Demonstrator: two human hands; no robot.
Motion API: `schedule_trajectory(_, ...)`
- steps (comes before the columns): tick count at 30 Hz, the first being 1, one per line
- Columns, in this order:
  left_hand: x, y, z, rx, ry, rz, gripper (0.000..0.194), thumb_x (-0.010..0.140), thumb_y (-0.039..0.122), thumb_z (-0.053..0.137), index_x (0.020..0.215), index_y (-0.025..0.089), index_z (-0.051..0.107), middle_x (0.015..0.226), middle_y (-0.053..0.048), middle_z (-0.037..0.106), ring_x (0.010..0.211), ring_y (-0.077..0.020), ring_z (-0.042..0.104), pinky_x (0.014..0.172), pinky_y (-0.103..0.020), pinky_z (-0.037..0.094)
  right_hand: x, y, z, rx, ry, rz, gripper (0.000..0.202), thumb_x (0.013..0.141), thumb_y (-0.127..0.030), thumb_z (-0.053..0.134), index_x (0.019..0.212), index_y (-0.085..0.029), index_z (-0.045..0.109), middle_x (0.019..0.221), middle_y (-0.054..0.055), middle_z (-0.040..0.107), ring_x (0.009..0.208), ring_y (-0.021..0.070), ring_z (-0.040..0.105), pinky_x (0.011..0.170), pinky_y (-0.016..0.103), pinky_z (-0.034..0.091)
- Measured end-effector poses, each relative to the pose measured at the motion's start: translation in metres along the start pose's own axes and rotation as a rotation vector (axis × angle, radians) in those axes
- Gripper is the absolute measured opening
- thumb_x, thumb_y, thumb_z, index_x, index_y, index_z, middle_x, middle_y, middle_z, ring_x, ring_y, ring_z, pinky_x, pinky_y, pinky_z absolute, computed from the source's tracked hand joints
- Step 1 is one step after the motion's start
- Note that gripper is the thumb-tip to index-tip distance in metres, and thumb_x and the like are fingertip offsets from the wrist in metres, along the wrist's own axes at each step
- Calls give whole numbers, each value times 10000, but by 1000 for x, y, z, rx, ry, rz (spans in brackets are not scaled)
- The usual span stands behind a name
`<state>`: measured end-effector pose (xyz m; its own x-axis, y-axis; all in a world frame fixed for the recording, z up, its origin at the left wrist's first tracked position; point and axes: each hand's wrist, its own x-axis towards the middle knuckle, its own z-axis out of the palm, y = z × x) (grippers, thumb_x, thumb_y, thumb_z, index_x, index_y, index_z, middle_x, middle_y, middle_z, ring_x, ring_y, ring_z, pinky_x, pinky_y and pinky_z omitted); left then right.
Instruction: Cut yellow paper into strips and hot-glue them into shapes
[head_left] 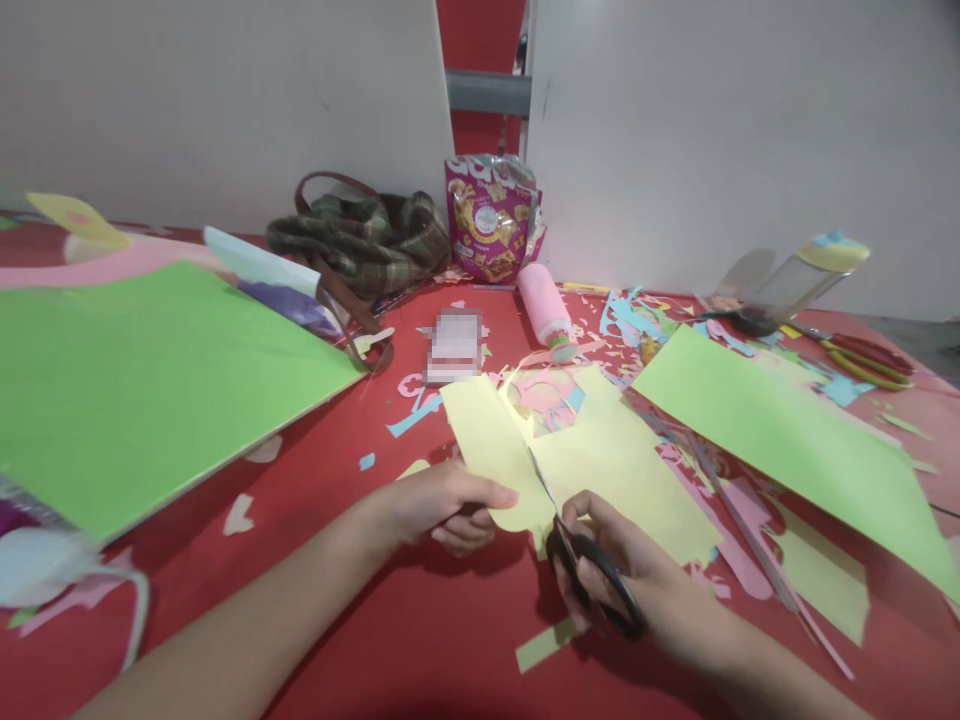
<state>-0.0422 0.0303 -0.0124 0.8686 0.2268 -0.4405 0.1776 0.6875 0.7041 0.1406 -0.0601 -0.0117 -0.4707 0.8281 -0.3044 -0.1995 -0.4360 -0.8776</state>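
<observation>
My left hand (454,505) pinches the lower left edge of a pale yellow paper piece (487,435), thumb on top and fingers curled below. Black-handled scissors (600,590) sit in my right hand (630,560), with fingers through the loops. Their blades lie along the right edge of the held paper and point away from me. Behind them a larger pale yellow sheet (622,470) rests on the table. Below the scissors lies a narrow yellow paper strip (545,645).
Green sheets lie left (165,390) and right (795,450) on the red table (322,590). Beyond are a plaid bag (367,240), a purple snack pouch (491,220), a pink bottle (545,305) and a phone-like object (454,345). Paper scraps, red-and-yellow-handled scissors (870,360) and a clear container (799,285) are at right.
</observation>
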Motion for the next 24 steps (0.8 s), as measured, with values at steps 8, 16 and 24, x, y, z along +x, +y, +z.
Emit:
schedule_trajectory(8,1,-3,-4,-23,-8,13,355,642,325,529,389,149,353,267,88,233,225,-14,164,266,-164,71,0,1,-3,-30,-8,-16,342,691,-416,560,817,-216,313,653,-50,429,485,59,451,427,178,323)
schedule_trajectory(16,2,1,0,-205,247,272,387,760,270,381,407,165,263,280,89,191,256,-16,146,319,-161,164,-2,-2,-2,-12,-16,-4,307,738,-440,482,835,-218,294,723,-16,474,476,71,481,450,229,409)
schedule_trajectory(24,2,-3,10,76,132,18,369,671,326,503,387,156,340,275,87,258,245,-18,179,284,-172,112,5,-3,-2,78,358,-187,324,665,-321,611,767,-228,318,733,-17,491,610,106,505,546,245,419)
